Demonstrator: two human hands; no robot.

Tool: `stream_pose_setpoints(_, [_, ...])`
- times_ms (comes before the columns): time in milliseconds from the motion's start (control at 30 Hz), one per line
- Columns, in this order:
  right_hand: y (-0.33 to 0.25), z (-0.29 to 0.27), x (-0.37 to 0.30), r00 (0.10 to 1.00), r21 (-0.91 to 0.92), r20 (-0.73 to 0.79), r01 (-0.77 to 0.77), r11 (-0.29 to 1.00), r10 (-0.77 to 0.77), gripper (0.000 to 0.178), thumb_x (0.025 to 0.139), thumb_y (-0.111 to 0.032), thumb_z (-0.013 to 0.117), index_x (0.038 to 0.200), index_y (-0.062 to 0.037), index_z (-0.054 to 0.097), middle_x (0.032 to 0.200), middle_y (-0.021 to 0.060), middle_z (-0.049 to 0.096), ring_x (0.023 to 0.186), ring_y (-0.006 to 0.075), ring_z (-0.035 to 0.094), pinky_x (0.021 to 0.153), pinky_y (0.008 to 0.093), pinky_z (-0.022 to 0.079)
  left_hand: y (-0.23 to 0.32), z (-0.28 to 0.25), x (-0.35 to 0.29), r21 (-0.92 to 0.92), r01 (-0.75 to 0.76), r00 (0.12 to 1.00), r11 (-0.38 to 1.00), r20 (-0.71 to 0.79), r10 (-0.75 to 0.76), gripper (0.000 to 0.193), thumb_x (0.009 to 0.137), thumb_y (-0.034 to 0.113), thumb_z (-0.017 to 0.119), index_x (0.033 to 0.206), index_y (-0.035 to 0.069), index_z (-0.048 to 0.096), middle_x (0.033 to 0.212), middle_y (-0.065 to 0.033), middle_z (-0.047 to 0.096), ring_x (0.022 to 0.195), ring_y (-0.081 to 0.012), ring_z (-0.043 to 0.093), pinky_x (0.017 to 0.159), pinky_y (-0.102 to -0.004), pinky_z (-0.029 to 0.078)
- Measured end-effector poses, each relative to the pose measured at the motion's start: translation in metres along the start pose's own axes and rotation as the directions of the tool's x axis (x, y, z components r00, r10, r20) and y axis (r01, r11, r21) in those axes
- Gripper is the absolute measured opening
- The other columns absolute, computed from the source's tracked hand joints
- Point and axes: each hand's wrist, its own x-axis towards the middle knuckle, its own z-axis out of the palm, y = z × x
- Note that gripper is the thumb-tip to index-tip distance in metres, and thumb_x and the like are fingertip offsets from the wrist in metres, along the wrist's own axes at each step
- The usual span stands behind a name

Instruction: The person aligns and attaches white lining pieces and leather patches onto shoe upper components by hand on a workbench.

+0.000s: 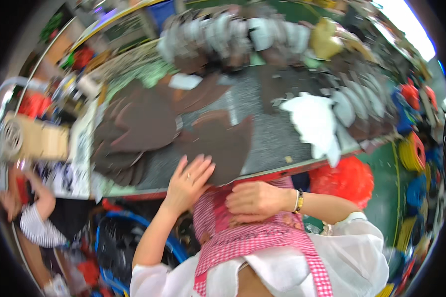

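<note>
My left hand (191, 180) lies with fingers outstretched on the near edge of a dark brown cut piece (220, 143), flat on the worktable. A ring shows on one finger. My right hand (252, 200), with bracelets at its wrist, hovers in front of my pink checked apron (262, 245), just off the table's edge. Its fingers are loosely bent and a little blurred, and I see nothing in them. Left of the piece sits a fanned stack of similar brown pieces (143, 116). Beyond it are more brown pieces (203, 94) with a small white patch.
White cut pieces (312, 121) overhang the table's right front edge. Rows of brown and pale pieces (223, 37) line the back and right side. A red plastic bag (342, 180) is below at right. Another person's arm (42, 195) shows at left, near a blue-rimmed bin (104, 237).
</note>
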Motion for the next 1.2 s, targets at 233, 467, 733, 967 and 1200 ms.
stream_pose_setpoints(233, [0.068, -0.139, -0.114, 0.326, -0.18, -0.547, -0.945, 0.272, 0.771, 0.044, 0.074, -0.026, 0.075, 0.111, -0.0058, 0.063, 0.107, 0.0144, 0.063, 0.1, 0.0336, 0.059, 0.088, 0.0421, 0.047, -0.004, -0.066, 0.072, -0.452, 0.223, 0.714, 0.864, -0.527, -0.461, 0.022, 0.082, -0.007, 0.065, 0.101, 0.001, 0.072, 0.097, -0.0144, 0.073, 0.088, -0.0235, 0.07, 0.079, -0.0305, 0.053])
stream_pose_setpoints(467, [0.066, -0.141, -0.135, 0.671, -0.57, -0.446, -0.723, 0.39, 0.592, 0.015, 0.085, -0.022, 0.066, 0.093, -0.0084, 0.065, 0.093, 0.0104, 0.067, 0.085, 0.0289, 0.065, 0.07, 0.0409, 0.052, -0.061, -0.076, 0.011, 0.2, 0.368, 0.899, 0.908, -0.328, -0.291, 0.021, 0.078, 0.005, 0.07, 0.099, 0.003, 0.071, 0.106, -0.0111, 0.07, 0.106, -0.0344, 0.063, 0.095, -0.0456, 0.047])
stream_pose_setpoints(733, [0.01, -0.06, -0.002, 0.798, -0.423, -0.477, -0.575, 0.7, 0.367, 0.008, 0.083, -0.011, 0.067, 0.089, -0.0063, 0.066, 0.084, 0.0067, 0.066, 0.074, 0.0259, 0.067, 0.064, 0.0368, 0.054, 0.065, 0.014, 0.101, -0.987, 0.124, 0.784, 0.103, 0.033, -0.62, 0.029, 0.094, 0.01, 0.061, 0.12, -0.001, 0.062, 0.1, -0.0069, 0.071, 0.095, -0.0142, 0.065, 0.085, -0.0284, 0.05])
stream_pose_setpoints(967, [0.014, -0.06, 0.02, 0.475, 0.398, -0.467, -0.641, 0.657, 0.746, 0.016, 0.088, -0.007, 0.067, 0.1, 0.0041, 0.069, 0.085, 0.007, 0.072, 0.078, 0.009, 0.066, 0.067, 0.0238, 0.053, 0.064, -0.001, 0.123, -0.844, 0.167, 0.87, 0.51, -0.116, -0.478, 0.035, 0.098, 0.009, 0.05, 0.132, 0.001, 0.054, 0.087, -0.0113, 0.069, 0.081, -0.0109, 0.064, 0.07, -0.0269, 0.05])
stream_pose_setpoints(1200, [0.015, -0.07, 0.028, 0.519, 0.486, -0.33, -0.623, 0.613, 0.789, 0.012, 0.087, -0.008, 0.067, 0.087, 0.0042, 0.067, 0.073, 0.0048, 0.068, 0.067, 0.0078, 0.063, 0.061, 0.0233, 0.051, 0.061, -0.002, 0.112, -0.789, 0.151, 0.895, 0.595, -0.146, -0.422, 0.04, 0.095, 0.005, 0.049, 0.135, 0.002, 0.052, 0.077, -0.0113, 0.069, 0.073, -0.0152, 0.069, 0.061, -0.0282, 0.049])
